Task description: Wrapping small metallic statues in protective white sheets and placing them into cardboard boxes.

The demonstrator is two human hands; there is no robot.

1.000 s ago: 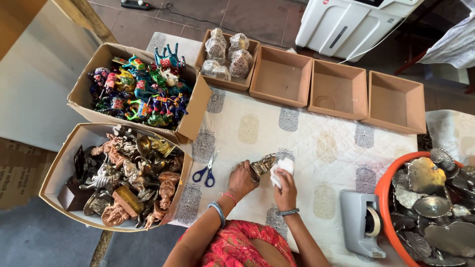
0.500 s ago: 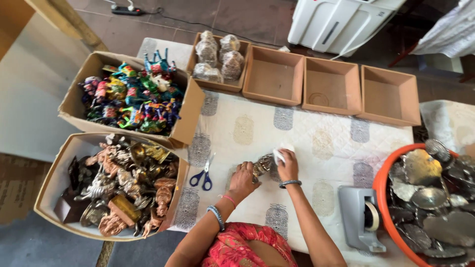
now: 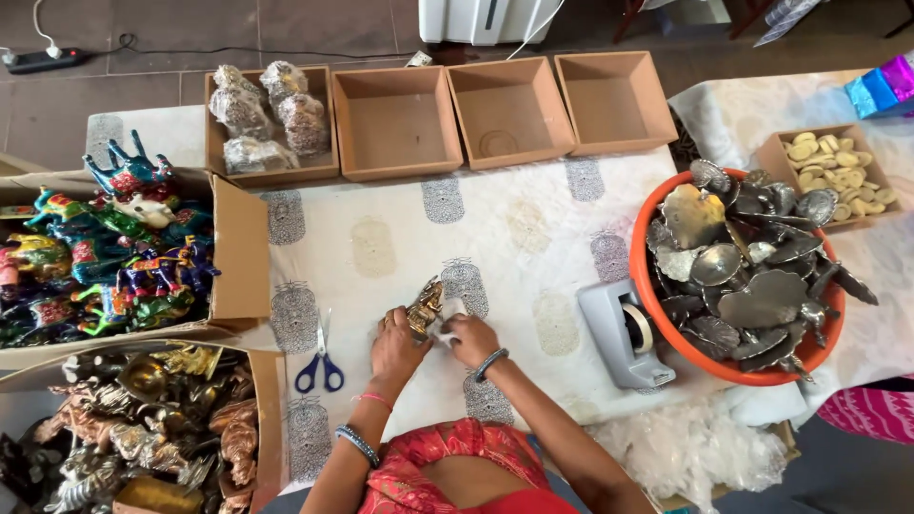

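Left hand (image 3: 395,345) and right hand (image 3: 469,338) both grip a small golden metal figurine (image 3: 424,306); blue-handled scissors (image 3: 321,362) lie at nine o'clock.

The figurine (image 3: 425,306) at centre looks like shiny brass-toned metal, partly under thin white wrap (image 3: 451,314). The worktop (image 3: 533,228) wears matt white printed cloth. Trays (image 3: 395,122) along the top are plain matt brown cardboard. In the glossy orange plastic tub (image 3: 640,276) at right lie dull silvery metal dishes (image 3: 752,257). Scissors (image 3: 320,366) have smooth blue plastic handles.
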